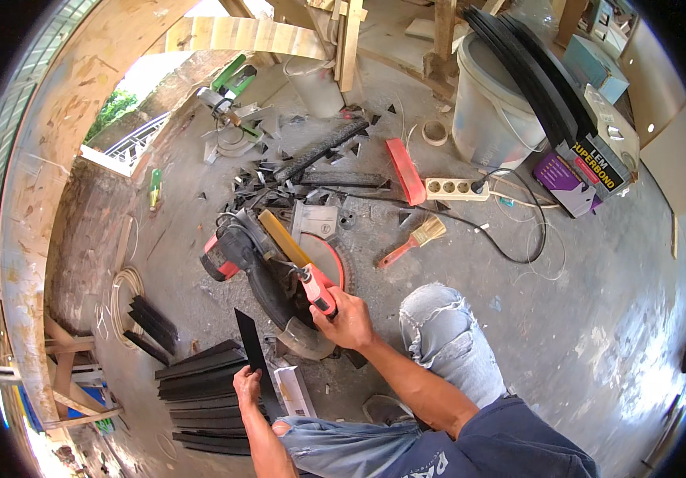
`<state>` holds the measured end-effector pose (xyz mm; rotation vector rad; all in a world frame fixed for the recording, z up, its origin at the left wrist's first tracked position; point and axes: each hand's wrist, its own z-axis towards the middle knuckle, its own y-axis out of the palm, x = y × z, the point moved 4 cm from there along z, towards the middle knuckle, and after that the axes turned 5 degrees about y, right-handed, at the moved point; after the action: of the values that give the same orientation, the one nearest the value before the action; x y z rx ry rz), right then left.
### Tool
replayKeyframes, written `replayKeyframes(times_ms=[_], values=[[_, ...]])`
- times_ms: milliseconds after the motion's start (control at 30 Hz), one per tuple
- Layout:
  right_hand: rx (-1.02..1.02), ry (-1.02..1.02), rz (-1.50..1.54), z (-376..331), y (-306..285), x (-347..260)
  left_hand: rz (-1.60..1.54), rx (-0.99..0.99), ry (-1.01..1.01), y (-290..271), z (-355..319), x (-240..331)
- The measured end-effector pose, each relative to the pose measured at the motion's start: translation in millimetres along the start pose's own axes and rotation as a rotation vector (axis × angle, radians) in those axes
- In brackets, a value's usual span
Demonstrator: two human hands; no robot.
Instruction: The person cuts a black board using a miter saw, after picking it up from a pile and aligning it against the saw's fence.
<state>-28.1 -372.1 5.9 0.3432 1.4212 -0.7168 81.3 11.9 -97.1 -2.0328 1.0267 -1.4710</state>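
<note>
My left hand (248,384) is closed around a flat black strip (253,344), which stands up at a slant beside the stacked strips. A small red hand tool (321,298) with a dark panel and a thin metal tip is gripped in my right hand (346,320). Its tip points up and left, over the miter saw (263,279), a machine with a black handle and a red motor end. The saw lies on the floor just beyond my hands. Several more black strips (203,390) are piled left of my left hand. A white-and-grey box (294,392) sits by my knee.
Black offcuts (259,185) litter the floor beyond the saw. A paintbrush (413,241), a power strip (456,189) with a cable and a red tray-like piece (405,171) lie to the right. A white bucket (490,111) stands far right, near a purple box (566,183). Coiled cable (126,288) lies left.
</note>
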Motion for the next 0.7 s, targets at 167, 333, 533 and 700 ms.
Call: replayKeyframes(times_ms=[167,333,533,700], values=[[0.003,0.022,0.055,-2.0,-0.1,0.4,0.041,-0.005,-0.002,-5.4,-7.7,12.6],[0.042,-0.015,0.015,-0.9,-2.9,-4.7,0.069,0.080,0.012,-5.5,-12.1,24.2],[0.039,0.003,0.021,-2.1,0.5,-4.5,0.063,0.153,0.062,-11.4,-9.8,18.2],[0.049,-0.036,0.002,0.0,-1.9,0.7,-0.014,0.197,0.094,-7.7,-15.4,32.2]])
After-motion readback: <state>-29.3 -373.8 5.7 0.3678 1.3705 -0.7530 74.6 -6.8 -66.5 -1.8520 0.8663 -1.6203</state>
